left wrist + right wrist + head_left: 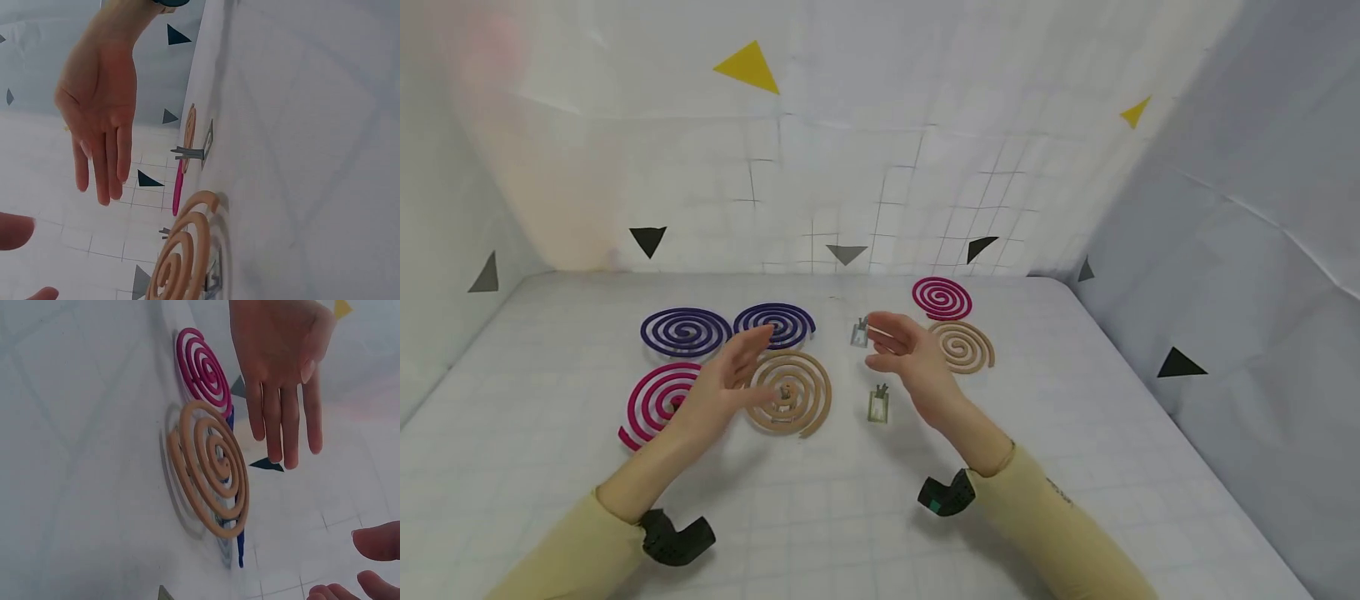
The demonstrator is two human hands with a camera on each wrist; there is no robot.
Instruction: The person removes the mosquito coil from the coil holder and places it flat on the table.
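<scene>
My left hand [722,379] hovers with relaxed, spread fingers, overlapping a pink mosquito coil [662,403] and a tan mosquito coil [826,392] in the head view. In the right wrist view that tan coil [199,459] sits raised on a metal stand. Facing it, my right hand [913,358] is held above the table, fingers loosely bent and nothing in them. Close by the right fingertips is a small metal stand [859,335]; another metal stand [878,405] is nearer me. Both palms face each other in the wrist views.
Behind the left hand are two blue coils, one at the left [686,332] and one partly covered by fingertips [790,321]. Beyond the right hand lie another pink coil [942,298] and another tan coil [961,347]. White sheet walls [1247,250] enclose the table.
</scene>
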